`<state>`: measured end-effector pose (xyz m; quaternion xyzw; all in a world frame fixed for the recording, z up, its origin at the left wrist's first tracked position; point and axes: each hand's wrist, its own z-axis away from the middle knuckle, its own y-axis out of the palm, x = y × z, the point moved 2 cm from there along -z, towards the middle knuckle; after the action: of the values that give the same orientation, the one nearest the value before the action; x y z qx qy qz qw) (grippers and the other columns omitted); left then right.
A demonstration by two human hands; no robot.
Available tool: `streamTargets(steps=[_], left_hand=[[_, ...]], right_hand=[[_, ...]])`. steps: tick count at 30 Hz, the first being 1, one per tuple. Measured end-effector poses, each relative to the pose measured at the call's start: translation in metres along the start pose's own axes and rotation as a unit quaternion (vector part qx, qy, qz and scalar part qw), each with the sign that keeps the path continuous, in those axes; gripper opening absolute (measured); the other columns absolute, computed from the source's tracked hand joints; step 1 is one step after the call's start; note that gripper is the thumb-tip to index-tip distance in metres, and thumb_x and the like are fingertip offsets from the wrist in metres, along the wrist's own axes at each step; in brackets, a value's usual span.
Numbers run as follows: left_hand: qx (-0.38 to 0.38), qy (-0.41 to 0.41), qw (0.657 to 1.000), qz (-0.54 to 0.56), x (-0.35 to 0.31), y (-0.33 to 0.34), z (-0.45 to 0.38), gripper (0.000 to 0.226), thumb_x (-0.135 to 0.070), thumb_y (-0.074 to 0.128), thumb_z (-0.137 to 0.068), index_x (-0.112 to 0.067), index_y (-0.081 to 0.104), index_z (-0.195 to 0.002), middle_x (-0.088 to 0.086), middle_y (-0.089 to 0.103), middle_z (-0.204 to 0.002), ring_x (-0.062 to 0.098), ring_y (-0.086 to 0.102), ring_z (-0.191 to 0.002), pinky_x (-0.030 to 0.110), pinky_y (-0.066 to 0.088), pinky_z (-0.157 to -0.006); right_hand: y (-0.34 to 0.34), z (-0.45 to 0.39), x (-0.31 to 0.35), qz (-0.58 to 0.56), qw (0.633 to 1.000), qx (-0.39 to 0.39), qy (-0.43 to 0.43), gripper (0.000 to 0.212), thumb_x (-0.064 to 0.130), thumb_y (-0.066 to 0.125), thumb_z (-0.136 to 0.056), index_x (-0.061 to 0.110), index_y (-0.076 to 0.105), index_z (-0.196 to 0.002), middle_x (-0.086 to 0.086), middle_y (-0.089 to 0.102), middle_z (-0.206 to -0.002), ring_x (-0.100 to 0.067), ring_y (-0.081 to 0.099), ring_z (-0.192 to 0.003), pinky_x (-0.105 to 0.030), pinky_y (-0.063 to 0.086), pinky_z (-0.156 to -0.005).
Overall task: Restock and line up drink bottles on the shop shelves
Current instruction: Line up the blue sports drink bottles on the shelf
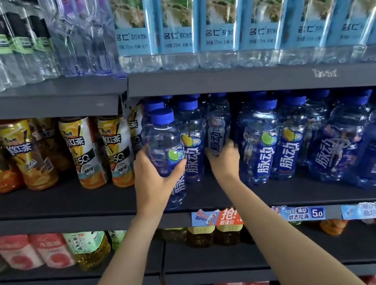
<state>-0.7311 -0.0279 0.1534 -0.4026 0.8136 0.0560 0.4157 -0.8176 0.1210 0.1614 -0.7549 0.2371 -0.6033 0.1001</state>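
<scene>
On the middle shelf (74,199), both hands reach in among blue-capped drink bottles. Left hand (155,178) wraps its fingers round the front bottle (165,143), thumb on the near side, the bottle standing upright at the shelf's front edge. Just right of it, the right hand (224,159) grips a slimmer bottle (218,126) from below, set further back between the rows. Right of that hand stand more blue bottles (261,141) in a close row; left of the left hand stand orange iced-tea bottles (85,152). Above the hands, pale blue-labelled water bottles (179,22) line the upper shelf (221,77). Below the forearms, price tags (303,214) hang on the shelf edge.
</scene>
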Motion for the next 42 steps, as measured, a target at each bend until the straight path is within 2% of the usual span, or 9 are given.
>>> streamTargets(steps=[3, 8, 12, 16, 26, 30, 34, 38, 42], left_hand=[[-0.002, 0.001, 1.0, -0.005, 0.002, 0.001, 0.0, 0.078, -0.06, 0.062, -0.065, -0.007, 0.045, -0.12, 0.005, 0.053, -0.111, 0.018, 0.052, -0.106, 0.025, 0.042, -0.089], [0.0, 0.002, 1.0, 0.001, 0.005, 0.003, -0.001, 0.076, -0.057, 0.062, -0.065, -0.007, 0.045, -0.119, 0.004, 0.051, -0.108, 0.018, 0.051, -0.104, 0.019, 0.04, -0.086], [-0.007, 0.01, 1.0, -0.004, 0.004, 0.004, 0.0, 0.071, -0.055, 0.062, -0.067, -0.006, 0.045, -0.117, 0.001, 0.049, -0.106, 0.017, 0.049, -0.102, 0.017, 0.038, -0.085], [-0.004, 0.01, 1.0, 0.002, 0.003, 0.005, -0.001, 0.073, -0.054, 0.063, -0.068, -0.002, 0.046, -0.117, 0.006, 0.05, -0.107, 0.019, 0.05, -0.102, 0.014, 0.037, -0.084], [-0.005, 0.003, 1.0, -0.006, -0.003, 0.001, 0.002, 0.079, -0.058, 0.062, -0.066, -0.003, 0.044, -0.12, 0.003, 0.049, -0.109, 0.021, 0.051, -0.106, 0.014, 0.037, -0.083], [-0.009, 0.003, 1.0, -0.015, -0.008, 0.0, 0.006, 0.076, -0.045, 0.072, -0.068, -0.002, 0.045, -0.125, 0.006, 0.053, -0.112, 0.021, 0.052, -0.108, 0.018, 0.039, -0.086], [0.021, 0.02, 0.999, -0.016, -0.025, 0.009, 0.017, 0.068, -0.045, 0.072, -0.069, -0.007, 0.048, -0.121, 0.004, 0.058, -0.112, 0.018, 0.056, -0.106, 0.012, 0.036, -0.082], [0.054, 0.036, 0.998, -0.016, -0.046, 0.03, 0.025, 0.061, -0.043, 0.072, -0.073, -0.009, 0.049, -0.117, 0.003, 0.061, -0.106, 0.018, 0.059, -0.099, 0.009, 0.034, -0.072], [0.107, 0.0, 0.993, -0.041, -0.055, 0.056, 0.022, 0.07, -0.052, 0.064, -0.078, -0.009, 0.038, -0.128, 0.004, 0.059, -0.116, 0.02, 0.06, -0.105, 0.021, 0.044, -0.071]], right_hand=[[0.021, -0.022, 0.0, -0.026, 0.996, -0.032, 0.078, 0.059, 0.021, 0.061, -0.089, -0.005, 0.031, -0.134, -0.022, 0.04, -0.135, -0.036, 0.04, -0.126, -0.041, 0.039, -0.099], [0.028, -0.047, -0.002, -0.015, 0.992, -0.061, 0.107, 0.066, 0.025, 0.061, -0.089, -0.001, 0.027, -0.139, -0.021, 0.042, -0.138, -0.035, 0.042, -0.127, -0.041, 0.038, -0.101], [0.025, -0.049, -0.004, 0.007, 0.993, -0.066, 0.097, 0.054, 0.023, 0.062, -0.089, -0.002, 0.037, -0.129, -0.022, 0.05, -0.129, -0.037, 0.051, -0.117, -0.041, 0.043, -0.091], [0.022, -0.036, -0.005, 0.044, 0.993, -0.081, 0.079, 0.057, 0.026, 0.066, -0.084, -0.004, 0.038, -0.124, -0.023, 0.051, -0.124, -0.039, 0.051, -0.114, -0.043, 0.045, -0.084], [0.007, -0.014, 0.004, 0.072, 0.993, -0.056, 0.074, 0.052, 0.025, 0.063, -0.087, -0.004, 0.04, -0.124, -0.021, 0.054, -0.122, -0.034, 0.055, -0.111, -0.036, 0.045, -0.082], [0.0, 0.002, 0.005, 0.074, 0.994, -0.049, 0.065, 0.045, 0.019, 0.058, -0.09, -0.004, 0.038, -0.123, -0.022, 0.053, -0.124, -0.036, 0.052, -0.113, -0.039, 0.043, -0.087], [-0.011, 0.025, 0.002, 0.045, 0.996, -0.056, -0.055, 0.043, 0.006, 0.053, -0.09, 0.0, 0.035, -0.129, -0.017, 0.043, -0.129, -0.031, 0.045, -0.117, -0.03, 0.039, -0.087], [-0.048, 0.039, 0.008, 0.016, 0.959, -0.153, -0.238, 0.033, -0.01, 0.045, -0.083, -0.003, 0.045, -0.116, -0.017, 0.043, -0.116, -0.029, 0.046, -0.104, -0.03, 0.042, -0.084], [-0.082, 0.029, -0.001, 0.06, 0.949, -0.223, -0.214, 0.042, -0.004, 0.056, -0.08, -0.004, 0.045, -0.121, -0.021, 0.04, -0.124, -0.032, 0.039, -0.111, -0.024, 0.033, -0.088]])
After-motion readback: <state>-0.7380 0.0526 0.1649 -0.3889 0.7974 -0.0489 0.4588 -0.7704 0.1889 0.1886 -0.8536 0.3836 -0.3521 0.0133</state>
